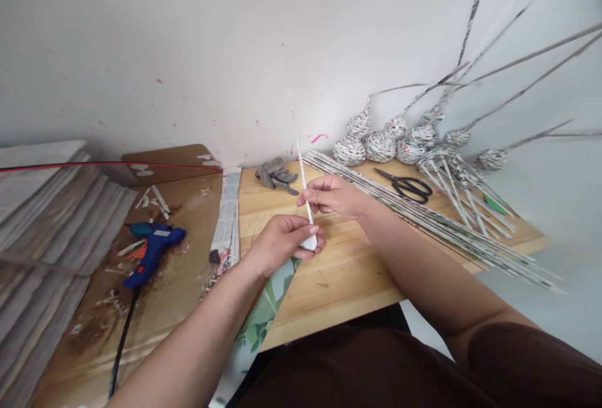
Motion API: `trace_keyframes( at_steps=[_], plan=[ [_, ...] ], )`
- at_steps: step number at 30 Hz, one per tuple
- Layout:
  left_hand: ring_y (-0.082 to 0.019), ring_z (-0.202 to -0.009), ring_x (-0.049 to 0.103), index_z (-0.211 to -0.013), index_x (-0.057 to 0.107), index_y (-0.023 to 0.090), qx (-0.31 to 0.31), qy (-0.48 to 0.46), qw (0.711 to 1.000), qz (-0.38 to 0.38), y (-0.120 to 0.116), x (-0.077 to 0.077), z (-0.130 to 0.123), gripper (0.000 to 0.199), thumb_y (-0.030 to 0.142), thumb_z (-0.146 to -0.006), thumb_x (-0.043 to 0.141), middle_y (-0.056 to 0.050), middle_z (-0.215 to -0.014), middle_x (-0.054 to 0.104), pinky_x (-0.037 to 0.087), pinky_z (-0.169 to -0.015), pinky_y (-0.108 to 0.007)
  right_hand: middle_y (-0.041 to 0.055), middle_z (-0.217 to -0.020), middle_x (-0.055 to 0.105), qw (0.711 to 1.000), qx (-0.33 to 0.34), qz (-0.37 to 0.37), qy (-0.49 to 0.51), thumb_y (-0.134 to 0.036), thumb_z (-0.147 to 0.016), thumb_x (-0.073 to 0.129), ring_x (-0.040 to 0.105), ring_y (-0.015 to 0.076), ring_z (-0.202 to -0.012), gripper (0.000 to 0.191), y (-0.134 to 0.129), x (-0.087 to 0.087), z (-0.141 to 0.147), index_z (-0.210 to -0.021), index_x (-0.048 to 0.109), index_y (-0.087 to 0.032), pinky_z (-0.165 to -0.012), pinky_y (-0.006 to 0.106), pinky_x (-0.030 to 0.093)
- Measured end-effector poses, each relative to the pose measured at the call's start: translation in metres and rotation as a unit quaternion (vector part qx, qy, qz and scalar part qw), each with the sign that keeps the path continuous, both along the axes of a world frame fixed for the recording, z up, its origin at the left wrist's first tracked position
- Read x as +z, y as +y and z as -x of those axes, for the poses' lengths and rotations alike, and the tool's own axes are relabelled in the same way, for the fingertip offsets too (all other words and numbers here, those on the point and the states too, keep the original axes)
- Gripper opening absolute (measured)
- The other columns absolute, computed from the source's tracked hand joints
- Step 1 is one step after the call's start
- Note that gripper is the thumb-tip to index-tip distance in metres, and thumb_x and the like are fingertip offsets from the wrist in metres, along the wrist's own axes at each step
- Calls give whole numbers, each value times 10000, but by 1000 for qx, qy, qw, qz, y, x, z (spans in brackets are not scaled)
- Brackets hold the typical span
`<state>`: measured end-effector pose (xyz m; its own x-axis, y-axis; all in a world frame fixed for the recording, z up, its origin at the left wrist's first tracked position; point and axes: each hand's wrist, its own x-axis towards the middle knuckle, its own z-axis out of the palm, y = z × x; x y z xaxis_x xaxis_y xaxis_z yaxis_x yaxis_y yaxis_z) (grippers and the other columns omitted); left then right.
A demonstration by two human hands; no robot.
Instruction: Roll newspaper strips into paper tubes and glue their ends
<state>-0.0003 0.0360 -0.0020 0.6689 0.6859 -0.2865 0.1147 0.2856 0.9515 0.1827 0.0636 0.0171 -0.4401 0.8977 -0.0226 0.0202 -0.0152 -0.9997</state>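
Note:
A thin rolled paper stick point(303, 173) rises from between my hands, its upper end faint against the wall. My left hand point(286, 237) is closed on the wide, white lower end of it. Just above, my right hand point(329, 196) pinches the stick between thumb and fingers. Both hands are over the wooden board point(343, 270). Behind them lies a crumpled grey glove point(276, 173). Left of my left hand is a strip of folded newspaper point(229, 207).
At right lie long paper sticks point(399, 210), black scissors point(405, 185) and woven paper gourd shapes point(380, 146) with upright stalks. A blue glue gun point(153, 257) rests on cardboard at left, beside a newspaper stack point(42, 245). A red wire point(108, 164) crosses there.

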Motion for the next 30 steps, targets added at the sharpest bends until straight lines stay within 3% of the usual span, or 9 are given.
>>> trace_keyframes(
  at_steps=[8, 14, 17, 23, 27, 30],
  plan=[
    [-168, -727, 641, -922, 702, 133, -23, -2, 1000, -9, -1, 4, 1, 365, 465, -786, 637, -95, -789, 685, 539, -667, -313, -22, -543, 541, 998, -49, -22, 11, -410, -775, 680, 407, 53, -473, 290, -1, -2, 6, -761, 685, -120, -410, 191, 248],
    [-168, -763, 648, -836, 720, 125, -5, -1, 1000, -15, -1, 0, 0, 329, 438, -739, 695, -102, -822, 702, 538, -688, -290, -31, -528, 525, 997, -76, -34, -6, -449, -751, 694, 404, 56, -456, 320, 0, -1, 7, -760, 661, -131, -389, 190, 218],
    [-177, -797, 645, -884, 729, 130, 44, -28, 998, -19, 1, 3, 1, 346, 438, -731, 703, -109, -869, 705, 540, -678, -283, -32, -537, 529, 996, -78, -29, -17, -502, -768, 661, 423, 62, -454, 362, 1, -1, 4, -801, 620, -143, -386, 185, 217],
    [-153, -703, 619, -840, 746, 136, 234, -87, 967, -43, 11, 14, 5, 416, 495, -630, 765, -79, -836, 696, 547, -594, -261, -19, -714, 593, 996, -25, -60, -66, -378, -655, 791, 536, 92, -626, 377, -7, 1, 7, -817, 527, -165, -552, 202, 392],
    [-129, -665, 616, -908, 748, 148, 254, -115, 959, -54, 15, 15, 8, 430, 492, -651, 755, -79, -848, 696, 539, -566, -231, -2, -767, 593, 992, -35, -98, -77, -370, -733, 719, 544, 103, -670, 286, -12, -5, 22, -850, 571, -155, -619, 232, 432],
    [-129, -673, 630, -921, 746, 148, 255, -110, 960, -38, 16, 15, 10, 409, 469, -669, 751, -84, -872, 703, 532, -554, -212, -9, -685, 584, 993, -65, -80, -59, -399, -797, 641, 529, 95, -585, 256, -13, -11, 31, -796, 555, -158, -569, 232, 425]
  ],
)
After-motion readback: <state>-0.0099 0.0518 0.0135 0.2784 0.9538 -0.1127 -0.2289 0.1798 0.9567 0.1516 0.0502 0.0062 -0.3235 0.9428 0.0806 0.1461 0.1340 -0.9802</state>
